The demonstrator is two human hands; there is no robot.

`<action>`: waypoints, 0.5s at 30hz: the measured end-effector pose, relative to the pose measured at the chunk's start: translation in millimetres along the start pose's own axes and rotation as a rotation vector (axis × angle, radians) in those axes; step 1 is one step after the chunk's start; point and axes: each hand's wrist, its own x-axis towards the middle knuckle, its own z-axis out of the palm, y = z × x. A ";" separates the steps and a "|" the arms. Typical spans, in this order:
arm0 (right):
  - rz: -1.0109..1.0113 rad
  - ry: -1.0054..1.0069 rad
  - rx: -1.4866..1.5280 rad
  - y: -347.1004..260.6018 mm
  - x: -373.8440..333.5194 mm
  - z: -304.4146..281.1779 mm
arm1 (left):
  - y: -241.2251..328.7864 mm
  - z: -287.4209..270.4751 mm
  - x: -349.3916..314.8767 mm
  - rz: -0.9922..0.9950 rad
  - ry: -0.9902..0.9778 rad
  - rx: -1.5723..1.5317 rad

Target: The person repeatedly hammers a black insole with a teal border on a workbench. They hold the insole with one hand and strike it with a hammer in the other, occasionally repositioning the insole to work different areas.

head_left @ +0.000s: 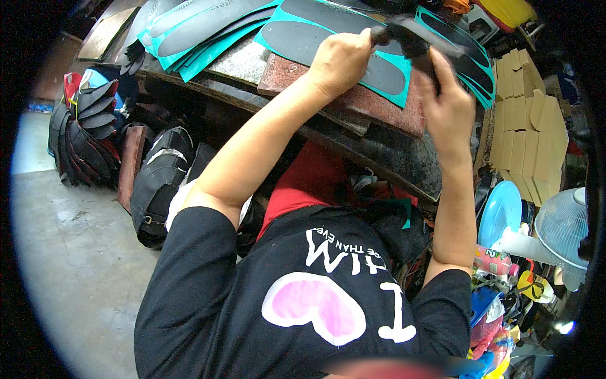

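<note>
My left hand [344, 63] is closed around a small black piece [380, 36], its kind hidden by the fingers and blur. My right hand [449, 104], smeared by motion, grips the dark handle of what looks like a hammer [409, 41]; a grey streak runs off beside its head. Both hands are close together above a teal sheet [401, 93] bearing black sole-shaped pieces [385, 72]. That sheet lies on a reddish-brown slab [284, 72] on the workbench. Whether the tool touches the black piece cannot be made out.
Stacked teal sheets with black soles [202, 44] fan out at the bench's left; more sheets [464, 54] lie right. Bundled black soles [88, 126] and a black bag [161, 183] stand on the floor left. Cardboard pieces [527, 126] and a fan [562, 227] are right.
</note>
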 end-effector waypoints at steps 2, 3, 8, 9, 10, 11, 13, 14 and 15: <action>0.227 -0.154 -0.018 20.9 -14.1 5.3 | -1.4 -0.7 0.7 -0.087 0.074 -0.062; 0.247 -0.154 0.015 31.5 -19.6 3.9 | -5.7 -2.5 0.7 -0.205 0.156 -0.181; 0.440 -0.160 0.166 52.7 -31.1 -7.1 | -23.2 -6.1 -4.2 -0.484 0.250 -0.741; 0.436 -0.156 0.185 50.8 -28.7 -8.0 | -23.8 -5.9 -5.8 -0.513 0.156 -0.668; 0.458 -0.169 0.229 46.9 -25.3 -9.1 | -24.7 -6.2 -6.6 -0.515 0.116 -0.612; 0.429 -0.148 0.223 42.0 -21.4 -10.2 | -24.2 -6.1 -7.4 -0.501 0.115 -0.600; 0.365 -0.115 0.195 30.1 -11.7 -17.4 | -23.6 -6.8 -7.4 -0.488 0.086 -0.583; 0.333 -0.082 0.228 24.1 -5.4 -24.1 | -23.3 -7.5 -6.3 -0.476 0.065 -0.547; 0.307 -0.046 0.262 17.4 0.0 -31.9 | -23.6 -8.8 -4.7 -0.447 0.059 -0.514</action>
